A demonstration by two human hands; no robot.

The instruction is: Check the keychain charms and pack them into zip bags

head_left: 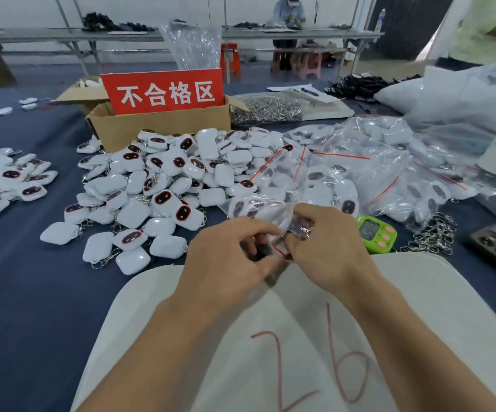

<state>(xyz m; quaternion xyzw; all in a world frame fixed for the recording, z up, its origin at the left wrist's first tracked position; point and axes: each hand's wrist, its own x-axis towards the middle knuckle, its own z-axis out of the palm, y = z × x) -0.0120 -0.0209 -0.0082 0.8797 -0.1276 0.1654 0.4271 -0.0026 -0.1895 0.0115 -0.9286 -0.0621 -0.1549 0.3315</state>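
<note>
Roughly midway, by the look of it. Both hands work one small clear zip bag with a red seal strip (270,217), held just above the near edge of the dark blue cloth-covered desk (32,292). The left hand (229,254) has its fingers curled and pinches the bag's lower edge. The right hand (327,245) pinches the crumpled plastic from the other side. Something dark shows between the fingers, probably a charm, but I cannot tell whether it is fully inside or whether the seal is pressed shut. Done so far: a sprawling heap of filled clear zip bags (374,162) lies to the right. Left to do: a big pile of loose white rounded-square keychain charms with dark red-rimmed faces (157,185) sits straight ahead, well apart from a second loose pile (3,179) at the far left. Behind the main pile stands a brown cardboard box with a red sign (157,126), presumably for rejects; its contents are hidden. A small green timer with pink buttons (374,233) rests just beside the right hand. My guess is that plenty of charms are still unpacked.
</note>
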